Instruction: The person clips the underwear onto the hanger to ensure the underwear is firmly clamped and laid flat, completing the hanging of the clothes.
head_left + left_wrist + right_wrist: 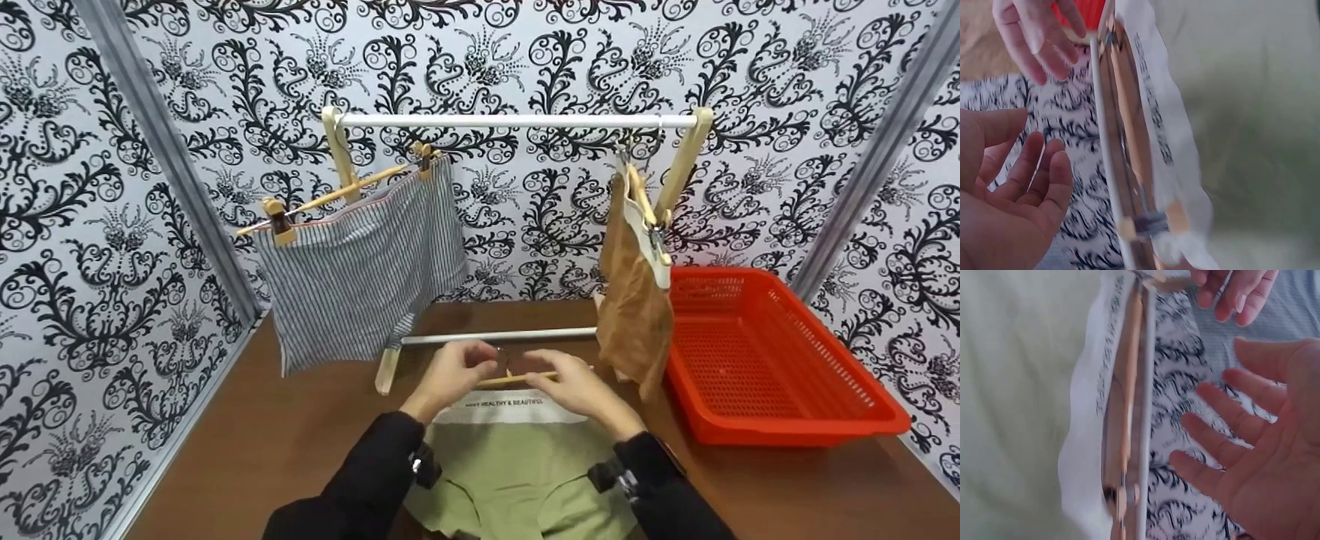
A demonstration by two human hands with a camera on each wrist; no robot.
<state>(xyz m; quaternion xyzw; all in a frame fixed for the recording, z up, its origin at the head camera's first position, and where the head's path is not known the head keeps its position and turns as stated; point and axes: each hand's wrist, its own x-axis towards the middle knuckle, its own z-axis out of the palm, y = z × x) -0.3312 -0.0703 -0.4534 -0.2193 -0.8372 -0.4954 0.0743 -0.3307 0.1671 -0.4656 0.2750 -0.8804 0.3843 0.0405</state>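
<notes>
A pair of light green underpants [525,457] with a white, printed waistband [551,409] is spread out in front of me. Along the waistband runs a wooden clip hanger [517,379], with a clip [1154,222] near one end in the left wrist view. I cannot tell whether its clips grip the cloth. Above the hanger, my left hand [454,373] has loosely bent fingers and holds nothing. Facing it is my right hand [574,384], its fingers spread and apart from the hanger in the right wrist view [1275,439].
Behind stands a rack with a white rail [517,120]. Striped shorts [367,270] hang at its left and a brown garment [634,300] at its right, both on clip hangers. A red plastic basket [795,431] sits on the brown table [247,450] at right.
</notes>
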